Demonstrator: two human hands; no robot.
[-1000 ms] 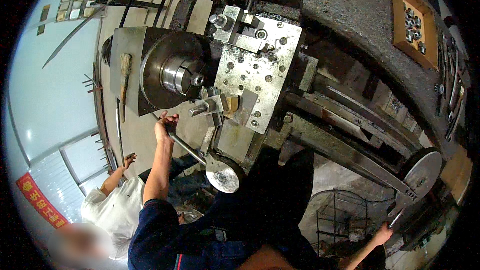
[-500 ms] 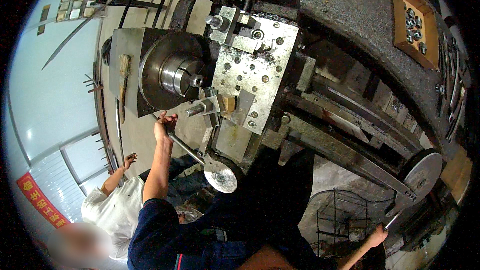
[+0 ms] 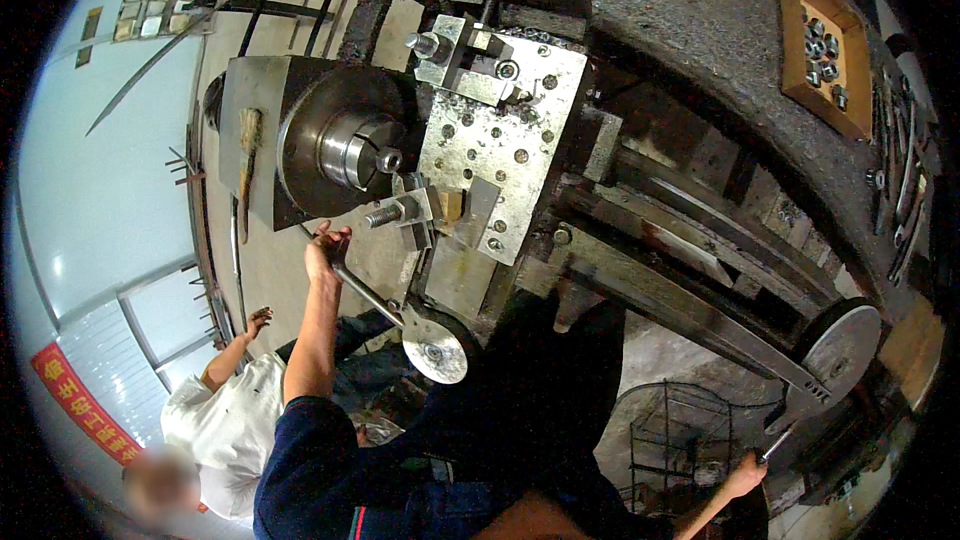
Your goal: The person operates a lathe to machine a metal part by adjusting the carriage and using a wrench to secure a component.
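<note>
My left hand [image 3: 322,252] is closed around the upper end of a metal lever [image 3: 366,290], which slants up from a round metal disc [image 3: 436,352]. Lower right, my right hand [image 3: 744,478] grips a thin bright handle [image 3: 778,444] on the long lever arm beside a wheel [image 3: 845,345]. Above my left hand is the lathe's chuck [image 3: 345,155], with a small ring-shaped workpiece [image 3: 390,160] at its centre. Right of it lies a drilled tool plate [image 3: 500,155] carrying a clamped block [image 3: 458,60] at the back and a bolted tool holder [image 3: 405,210] at the front.
A brush [image 3: 249,155] rests on the headstock. At the far right, a cardboard box [image 3: 800,65] holds several metal nuts, with hand tools [image 3: 905,175] beside it. A wire rack [image 3: 680,440] stands below. Another person in a white shirt [image 3: 225,430] is at the lower left.
The tool plate, its blocks and the round disc have shifted slightly left, toward the chuck. Both hands keep their holds, with little movement.
</note>
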